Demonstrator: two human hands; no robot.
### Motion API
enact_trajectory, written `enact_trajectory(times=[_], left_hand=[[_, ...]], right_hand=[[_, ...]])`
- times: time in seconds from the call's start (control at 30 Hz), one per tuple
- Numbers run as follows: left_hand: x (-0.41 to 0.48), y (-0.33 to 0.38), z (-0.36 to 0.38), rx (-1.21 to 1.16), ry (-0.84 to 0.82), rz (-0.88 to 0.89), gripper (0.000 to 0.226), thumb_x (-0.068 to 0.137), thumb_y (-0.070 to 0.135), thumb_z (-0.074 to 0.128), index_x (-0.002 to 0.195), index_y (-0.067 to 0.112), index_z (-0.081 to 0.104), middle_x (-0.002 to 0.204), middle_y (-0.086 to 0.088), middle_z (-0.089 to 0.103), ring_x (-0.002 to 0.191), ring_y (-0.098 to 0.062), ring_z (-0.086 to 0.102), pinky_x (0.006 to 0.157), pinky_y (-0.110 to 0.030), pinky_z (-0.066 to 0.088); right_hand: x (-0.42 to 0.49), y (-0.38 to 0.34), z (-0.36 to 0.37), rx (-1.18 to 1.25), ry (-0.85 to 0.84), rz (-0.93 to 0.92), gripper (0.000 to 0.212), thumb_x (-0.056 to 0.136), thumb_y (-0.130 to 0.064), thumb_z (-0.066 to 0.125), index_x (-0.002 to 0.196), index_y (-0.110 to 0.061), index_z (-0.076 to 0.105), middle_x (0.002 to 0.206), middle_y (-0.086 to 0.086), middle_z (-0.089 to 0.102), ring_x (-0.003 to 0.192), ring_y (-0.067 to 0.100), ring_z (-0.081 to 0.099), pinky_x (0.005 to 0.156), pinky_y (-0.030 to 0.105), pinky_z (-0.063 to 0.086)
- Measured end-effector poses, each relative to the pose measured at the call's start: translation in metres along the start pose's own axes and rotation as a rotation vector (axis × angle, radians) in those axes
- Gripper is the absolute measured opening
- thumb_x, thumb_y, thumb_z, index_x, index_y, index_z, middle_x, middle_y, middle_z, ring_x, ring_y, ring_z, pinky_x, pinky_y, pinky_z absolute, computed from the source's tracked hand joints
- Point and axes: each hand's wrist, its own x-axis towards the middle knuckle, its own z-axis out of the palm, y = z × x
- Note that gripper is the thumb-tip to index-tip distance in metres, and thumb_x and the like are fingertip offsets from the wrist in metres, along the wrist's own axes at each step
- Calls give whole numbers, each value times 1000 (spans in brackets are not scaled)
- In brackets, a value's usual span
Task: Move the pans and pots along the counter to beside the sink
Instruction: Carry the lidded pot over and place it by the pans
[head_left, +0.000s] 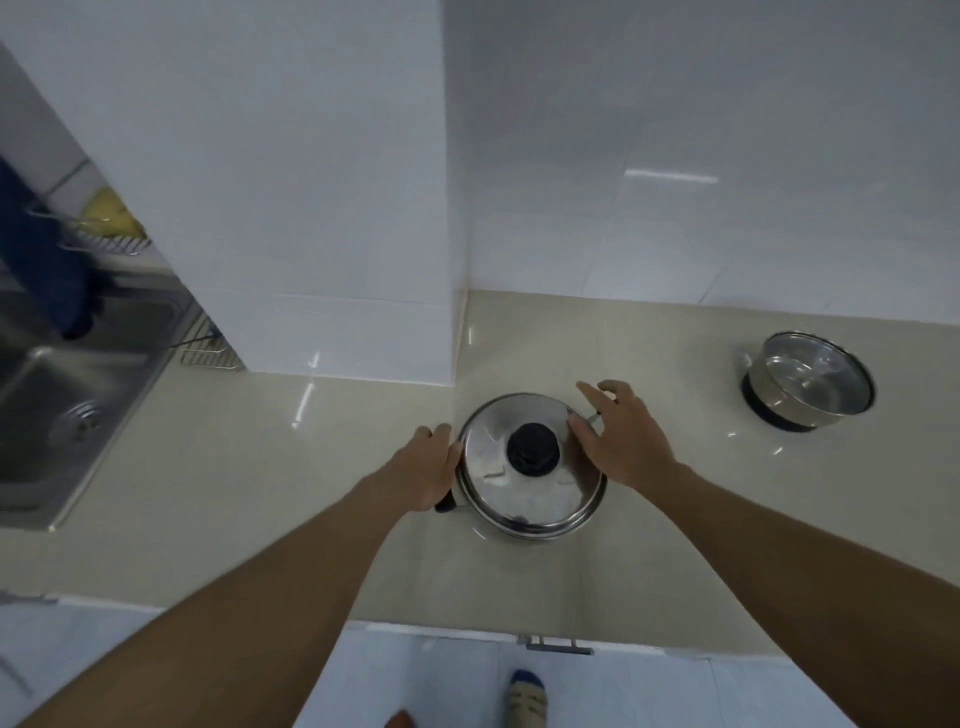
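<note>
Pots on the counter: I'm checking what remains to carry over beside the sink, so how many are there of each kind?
Pot with steel lid: 1
Pot with glass lid: 1
Total: 2

Your left hand (428, 467) and right hand (623, 441) are bare, as are both forearms (291, 571). At six o'clock, your foot (527, 699) wears a pale sock (529, 706) with dark bands and a blue toe.
</note>
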Motion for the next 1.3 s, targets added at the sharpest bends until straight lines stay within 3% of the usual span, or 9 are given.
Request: enact_trajectory(times=[0.13, 0.33, 0.4, 0.53, 0.63, 0.77, 0.9, 1.17, 1.3], left_hand=[[2, 5, 12, -75, 95, -65, 52, 106, 42, 26, 151, 16, 31, 140, -19, 42, 119, -39, 52, 101, -40, 42], [-3, 12, 18, -311, 189, -135, 59, 90, 69, 46, 139, 37, 46, 116, -14, 47, 104, -32, 60, 75, -37, 57], [-7, 17, 17, -341, 180, -147, 60, 87, 68, 54, 137, 36, 49, 115, -12, 44, 96, -32, 62, 63, -40, 61], [-12, 20, 17, -210, 246, -164, 61, 89, 63, 56, 138, 28, 53, 113, -15, 51, 102, -29, 58, 87, -35, 49], [-22, 12, 22, -241, 300, -205, 57, 89, 58, 60, 131, 21, 61, 113, -20, 55, 98, -27, 60, 90, -35, 50], [-45, -1, 26, -288, 355, -199, 50, 92, 56, 57, 131, 24, 59, 115, -12, 40, 87, -20, 53, 72, -28, 53], [-70, -23, 19, -296, 427, -178, 55, 95, 55, 51, 143, 28, 49, 115, -5, 30, 85, -16, 49, 88, -25, 46], [-142, -87, -7, -341, 572, -225, 58, 90, 60, 56, 139, 30, 53, 118, -4, 34, 96, -17, 49, 93, -25, 39], [-188, -128, -23, -272, 662, -254, 54, 87, 66, 53, 129, 32, 59, 111, -5, 46, 99, -27, 56, 87, -33, 46]], right_hand=[[3, 9, 20, -16, 116, -102, 37, 101, -45, 51, 130, -28, 69, 131, 1, 59, 97, 30, 69, 84, 42, 56], [8, 13, 20, -29, 137, -150, 35, 100, -50, 47, 117, -32, 72, 103, -1, 59, 71, 28, 65, 66, 33, 49], [10, 14, 18, -19, 119, -147, 35, 100, -51, 46, 115, -33, 72, 103, -1, 57, 72, 29, 65, 67, 33, 48], [12, 13, 15, 79, 80, -133, 32, 99, -50, 52, 114, -32, 73, 108, 1, 56, 79, 32, 66, 76, 39, 55], [9, 8, 18, 137, 65, -133, 29, 97, -49, 56, 113, -32, 73, 107, 2, 56, 84, 32, 66, 78, 37, 53], [-2, -9, 24, 166, 46, -154, 34, 95, -55, 55, 122, -40, 68, 104, -2, 51, 89, 29, 67, 79, 34, 49], [-12, -45, 21, 161, 52, -203, 39, 88, -70, 46, 115, -47, 63, 97, -4, 46, 80, 26, 62, 76, 34, 52], [-43, -146, 30, 167, -1, -297, 48, 86, -70, 55, 109, -33, 75, 105, 1, 52, 96, 26, 63, 91, 37, 52], [-71, -200, 44, 193, -38, -326, 56, 86, -70, 56, 104, -20, 75, 99, 6, 58, 89, 26, 61, 88, 38, 54]])
